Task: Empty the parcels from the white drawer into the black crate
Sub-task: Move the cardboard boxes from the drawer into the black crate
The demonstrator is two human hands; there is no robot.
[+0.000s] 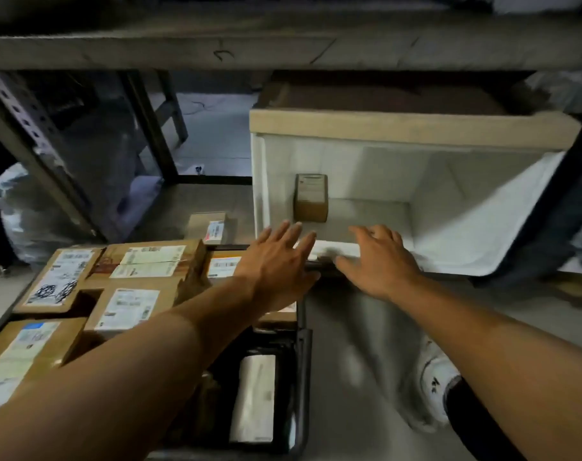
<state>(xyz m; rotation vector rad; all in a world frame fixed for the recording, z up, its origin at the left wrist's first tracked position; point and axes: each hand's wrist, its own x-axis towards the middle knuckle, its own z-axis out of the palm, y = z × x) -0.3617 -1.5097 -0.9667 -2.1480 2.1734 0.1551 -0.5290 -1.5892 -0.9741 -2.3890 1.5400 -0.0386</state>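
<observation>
one small cardboard parcel left in the white drawer — light, stiff (grab its sides); left hand and right hand both spread, holding nothing.

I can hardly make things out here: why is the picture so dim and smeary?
Head view: dim shelving, only the white drawer catches light; right hand and left hand slightly motion-blurred over its front edge; wide lens bends the shelf edges.

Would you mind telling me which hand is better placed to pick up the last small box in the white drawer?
Probably the left hand: its fingertips point at the small box, just short of it. The right hand rests farther right.
</observation>
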